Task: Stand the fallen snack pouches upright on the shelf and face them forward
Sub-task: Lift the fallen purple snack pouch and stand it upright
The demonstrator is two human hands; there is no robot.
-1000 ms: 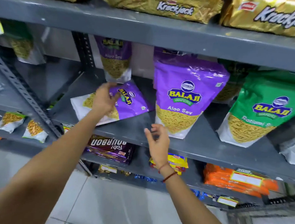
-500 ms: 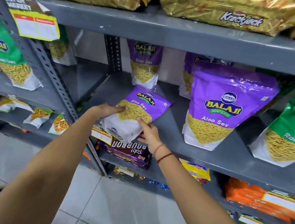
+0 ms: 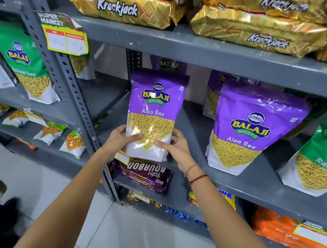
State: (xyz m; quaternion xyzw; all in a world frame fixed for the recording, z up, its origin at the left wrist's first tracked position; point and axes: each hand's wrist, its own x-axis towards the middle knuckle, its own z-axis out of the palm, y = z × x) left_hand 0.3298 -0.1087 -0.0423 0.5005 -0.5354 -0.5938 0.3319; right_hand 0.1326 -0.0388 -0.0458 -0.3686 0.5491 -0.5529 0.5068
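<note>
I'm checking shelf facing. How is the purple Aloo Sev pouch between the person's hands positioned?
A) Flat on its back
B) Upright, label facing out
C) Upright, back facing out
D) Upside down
B: the purple Aloo Sev pouch stands upright with its label readable, left hand and right hand holding its lower sides.

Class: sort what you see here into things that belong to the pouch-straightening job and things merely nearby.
Job: held purple Aloo Sev pouch; left hand; right hand; grey shelf.

Nearby: Krackjack packs; Bourbon biscuits; price tag; orange packets.
</note>
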